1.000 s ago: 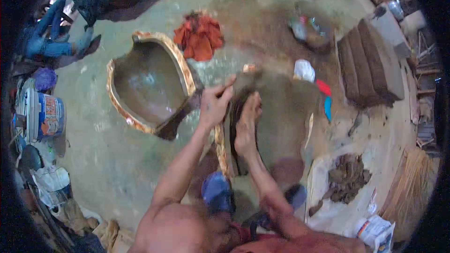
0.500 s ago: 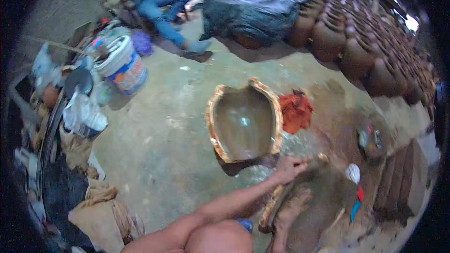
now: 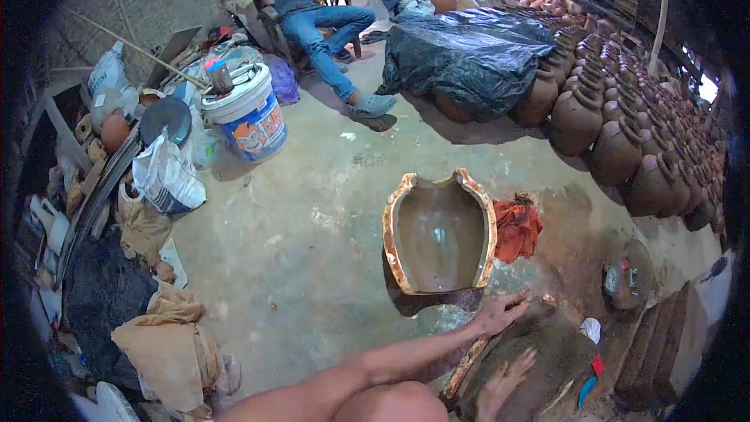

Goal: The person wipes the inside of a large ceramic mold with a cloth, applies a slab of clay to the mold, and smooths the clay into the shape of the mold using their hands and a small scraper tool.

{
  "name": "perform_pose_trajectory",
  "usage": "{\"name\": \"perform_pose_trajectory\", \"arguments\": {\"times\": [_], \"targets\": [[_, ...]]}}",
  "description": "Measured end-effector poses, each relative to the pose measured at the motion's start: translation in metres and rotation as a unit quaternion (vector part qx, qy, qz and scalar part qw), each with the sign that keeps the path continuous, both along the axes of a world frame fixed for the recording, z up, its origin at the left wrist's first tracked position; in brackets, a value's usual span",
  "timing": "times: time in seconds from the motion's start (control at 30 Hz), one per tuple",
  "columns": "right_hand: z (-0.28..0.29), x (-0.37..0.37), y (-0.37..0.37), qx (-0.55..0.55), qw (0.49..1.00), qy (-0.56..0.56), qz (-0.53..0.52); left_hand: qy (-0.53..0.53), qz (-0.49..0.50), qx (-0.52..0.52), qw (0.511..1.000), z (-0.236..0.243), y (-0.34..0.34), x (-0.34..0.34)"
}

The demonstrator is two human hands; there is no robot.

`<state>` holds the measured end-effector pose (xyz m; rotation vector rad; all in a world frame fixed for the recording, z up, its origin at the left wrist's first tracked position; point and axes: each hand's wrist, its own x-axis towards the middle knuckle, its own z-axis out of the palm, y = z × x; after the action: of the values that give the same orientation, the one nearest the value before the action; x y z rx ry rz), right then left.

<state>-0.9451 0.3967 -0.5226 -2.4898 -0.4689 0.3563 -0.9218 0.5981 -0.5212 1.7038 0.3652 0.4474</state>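
My left hand [image 3: 500, 314] rests near the top left of a dark grey clay slab [image 3: 551, 344], fingers loosely bent and apart. My right hand [image 3: 508, 375] lies lower on the slab with fingers stretched out. A crusted, light-edged strip [image 3: 466, 366] runs along the slab's left side. Just beyond my left hand stands a broken-looking curved mould or vessel piece [image 3: 437, 242] with a mottled rim and murky inside, beside a red cloth [image 3: 517, 230]. Right of the slab are a white scrap [image 3: 591, 330] and red-and-blue pieces [image 3: 594, 375].
A person [image 3: 320, 27] reclines in a chair at the back. A white bucket [image 3: 248, 121], sacks [image 3: 164, 176] and cloths [image 3: 164, 344] line the left. Rows of clay pots [image 3: 648, 180], partly under black plastic [image 3: 461, 62], fill the back right. Stacked clay slabs [image 3: 648, 344] stand at right.
The view has swung up and left, bringing the person, bucket and pot rows into view. Both hands remain at the slab; the right hand has shifted slightly along it.
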Motion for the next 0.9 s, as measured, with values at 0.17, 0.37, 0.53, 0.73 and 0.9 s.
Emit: {"name": "perform_pose_trajectory", "arguments": {"times": [0.17, 0.37, 0.53, 0.73, 0.9], "targets": [[0.143, 0.083, -0.024, -0.045, 0.909, -0.262, 0.32, -0.087, 0.089, 0.145, 0.982, 0.027, -0.002, -0.017], [0.235, 0.132, -0.116, -0.251, 0.87, -0.14, 0.4, -0.203, 0.031, 0.378, 0.903, 0.131, 0.014, -0.02], [0.178, 0.122, -0.182, -0.016, 0.969, -0.113, 0.217, -0.154, -0.18, 0.436, 0.868, 0.189, -0.009, -0.024], [0.03, 0.073, -0.174, 0.337, 0.941, 0.006, 0.035, -0.005, -0.265, 0.39, 0.882, 0.16, -0.05, -0.027], [-0.03, 0.042, -0.176, 0.427, 0.904, 0.028, 0.025, -0.056, -0.164, 0.248, 0.953, 0.077, -0.119, 0.0]]}}
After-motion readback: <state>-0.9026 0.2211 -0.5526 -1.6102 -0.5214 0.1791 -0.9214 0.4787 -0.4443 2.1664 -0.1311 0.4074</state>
